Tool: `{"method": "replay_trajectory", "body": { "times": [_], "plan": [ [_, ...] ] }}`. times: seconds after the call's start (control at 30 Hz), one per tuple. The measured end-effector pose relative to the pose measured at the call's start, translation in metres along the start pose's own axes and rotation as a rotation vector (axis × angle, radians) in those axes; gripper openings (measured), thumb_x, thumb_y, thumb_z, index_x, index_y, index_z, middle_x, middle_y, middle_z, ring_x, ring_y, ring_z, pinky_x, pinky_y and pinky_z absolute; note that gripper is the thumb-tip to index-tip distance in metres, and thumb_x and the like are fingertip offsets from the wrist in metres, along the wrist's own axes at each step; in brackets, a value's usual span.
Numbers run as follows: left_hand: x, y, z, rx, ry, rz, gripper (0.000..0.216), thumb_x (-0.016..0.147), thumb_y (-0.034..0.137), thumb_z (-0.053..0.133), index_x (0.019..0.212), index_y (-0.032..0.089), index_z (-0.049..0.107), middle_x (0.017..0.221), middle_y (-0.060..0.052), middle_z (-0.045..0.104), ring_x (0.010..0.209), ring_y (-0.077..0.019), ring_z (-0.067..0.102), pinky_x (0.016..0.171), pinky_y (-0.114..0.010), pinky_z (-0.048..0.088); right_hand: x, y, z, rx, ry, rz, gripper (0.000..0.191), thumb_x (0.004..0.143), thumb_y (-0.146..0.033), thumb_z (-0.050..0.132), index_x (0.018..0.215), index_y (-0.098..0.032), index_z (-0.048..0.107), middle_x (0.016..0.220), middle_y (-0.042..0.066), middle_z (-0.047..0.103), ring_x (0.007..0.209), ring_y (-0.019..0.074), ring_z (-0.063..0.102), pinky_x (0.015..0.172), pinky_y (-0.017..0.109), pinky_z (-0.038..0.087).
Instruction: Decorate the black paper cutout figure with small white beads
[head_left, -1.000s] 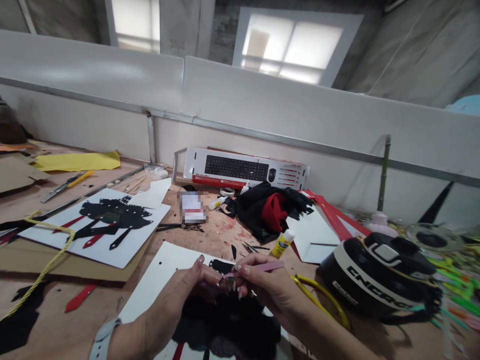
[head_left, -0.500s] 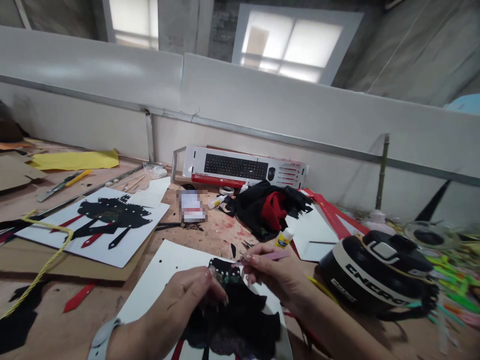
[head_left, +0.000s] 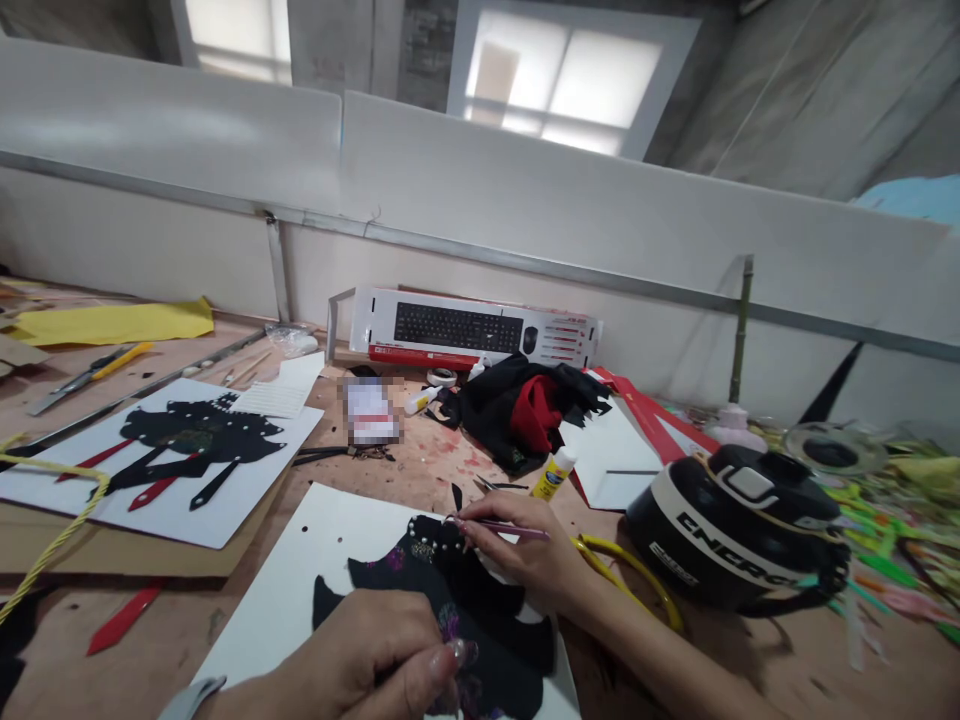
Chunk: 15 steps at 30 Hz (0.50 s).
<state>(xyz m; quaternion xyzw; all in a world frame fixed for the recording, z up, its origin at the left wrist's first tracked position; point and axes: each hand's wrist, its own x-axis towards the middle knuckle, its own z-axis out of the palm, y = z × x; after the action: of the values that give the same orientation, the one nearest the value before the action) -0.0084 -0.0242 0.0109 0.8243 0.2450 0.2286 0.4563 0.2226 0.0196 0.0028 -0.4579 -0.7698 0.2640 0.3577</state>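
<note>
A black cut-out shape (head_left: 480, 610) with a row of small pearl beads along its top edge lies on a white board (head_left: 300, 590) in front of me. My right hand (head_left: 517, 545) is closed on a thin pink stick (head_left: 510, 529), its tip touching the beaded edge. My left hand (head_left: 375, 665) rests near the lower part of the black shape, fingers curled in a pinch; what it holds is too small to make out.
A black helmet-like object (head_left: 739, 545) sits at the right, a yellow cord (head_left: 630, 575) and a glue bottle (head_left: 553, 473) beside my right hand. Behind lie black and red fabric (head_left: 525, 405), a keyboard box (head_left: 465, 330) and a second white board with black cut-out (head_left: 172, 450).
My left hand has drawn back toward me, off the beaded edge. My right hand has lowered the pink stick's tip onto the beads. The view has shifted slightly right.
</note>
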Motion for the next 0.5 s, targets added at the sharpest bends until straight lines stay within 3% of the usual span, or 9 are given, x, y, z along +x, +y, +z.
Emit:
{"method": "replay_trajectory", "body": {
  "times": [0.27, 0.5],
  "plan": [
    [0.0017, -0.0068, 0.0047, 0.042, 0.024, 0.135, 0.051, 0.101, 0.045, 0.025, 0.088, 0.02, 0.067, 0.079, -0.006, 0.066, 0.072, -0.0153, 0.059, 0.068, -0.021, 0.047, 0.0003, 0.006, 0.0058, -0.06, 0.003, -0.062, 0.013, 0.086, -0.026, 0.064, 0.086, -0.018, 0.075, 0.073, 0.005, 0.073, 0.065, 0.016, 0.066, 0.06, 0.024, 0.05],
    [0.0034, -0.0049, 0.006, 0.055, 0.054, 0.136, 0.052, 0.101, 0.047, 0.023, 0.081, 0.02, 0.063, 0.077, -0.006, 0.066, 0.071, -0.0152, 0.059, 0.067, -0.022, 0.047, 0.001, 0.01, 0.0068, -0.069, -0.003, -0.089, 0.014, 0.086, -0.025, 0.063, 0.086, -0.017, 0.075, 0.073, 0.005, 0.073, 0.065, 0.0164, 0.066, 0.06, 0.024, 0.05]
  ]
}}
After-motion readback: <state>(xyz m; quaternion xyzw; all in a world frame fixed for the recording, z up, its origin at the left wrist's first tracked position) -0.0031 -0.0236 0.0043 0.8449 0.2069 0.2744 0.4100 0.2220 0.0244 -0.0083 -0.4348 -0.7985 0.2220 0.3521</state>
